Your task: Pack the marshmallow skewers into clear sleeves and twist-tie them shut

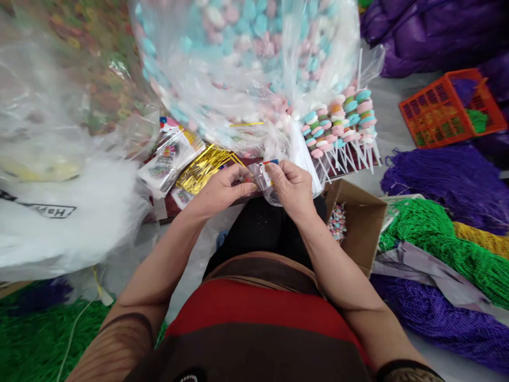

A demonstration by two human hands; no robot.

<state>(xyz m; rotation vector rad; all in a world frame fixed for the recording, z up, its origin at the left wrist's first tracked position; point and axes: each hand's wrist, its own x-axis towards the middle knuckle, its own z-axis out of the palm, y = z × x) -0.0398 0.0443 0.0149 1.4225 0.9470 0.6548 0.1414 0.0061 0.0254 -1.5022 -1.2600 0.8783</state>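
My right hand [293,188] pinches a small clear plastic bag [262,178] with a blue, white and orange printed label between thumb and forefinger. Just left of it, my left hand [226,190] has its fingers curled with the thumb near the bag's edge; whatever lies between them is too small to make out. Beside my left hand, gold twist ties [202,172] lie in a loose pile on the dark table edge. A stack of printed clear bags [169,162] sits left of the ties. White sticks [304,151] lie bundled behind my right hand.
A large clear bag of pink, blue and white marshmallows [246,58] fills the back. Marshmallow skewers [342,124] lie at its right. A cardboard box [360,228] stands below them. An orange crate [437,114] and green cord bundles [433,228] are farther right; a white sack [71,212] is left.
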